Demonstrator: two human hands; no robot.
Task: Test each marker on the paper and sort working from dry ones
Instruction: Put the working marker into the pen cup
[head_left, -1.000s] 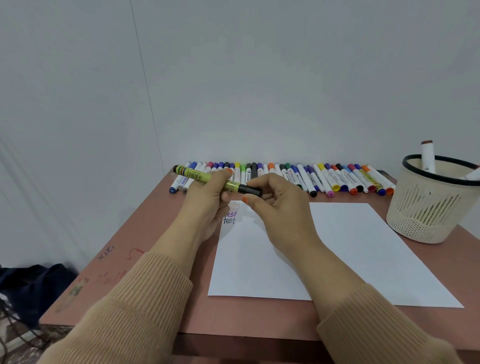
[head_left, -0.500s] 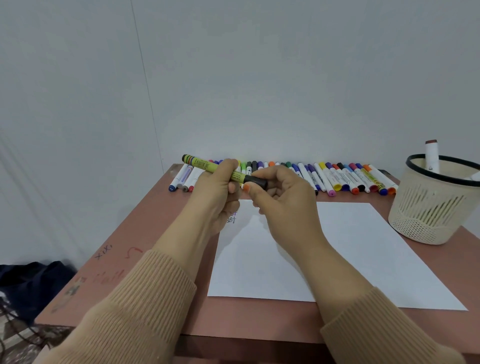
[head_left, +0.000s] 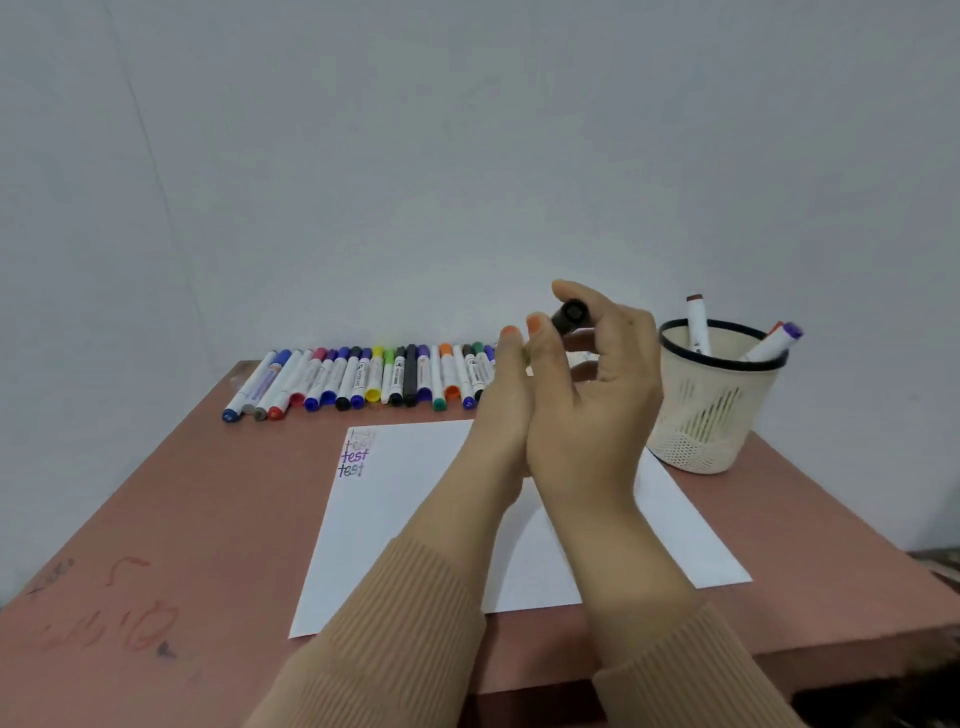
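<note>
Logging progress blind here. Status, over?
Right hand pinches black cap, raised over paper. Left hand beside it, grip and marker body hidden. Four test words written. Marker row, basket clear of hands.

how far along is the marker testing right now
Early. Done: four "test" lines on the paper, three markers in the basket. In hand: left hand and right hand hold a black-capped marker, off the paper. Left: the long row of markers at the back of the table.

Matt white paper, glossy plastic markers, perforated plastic basket, ribbed knit sleeves.
</note>
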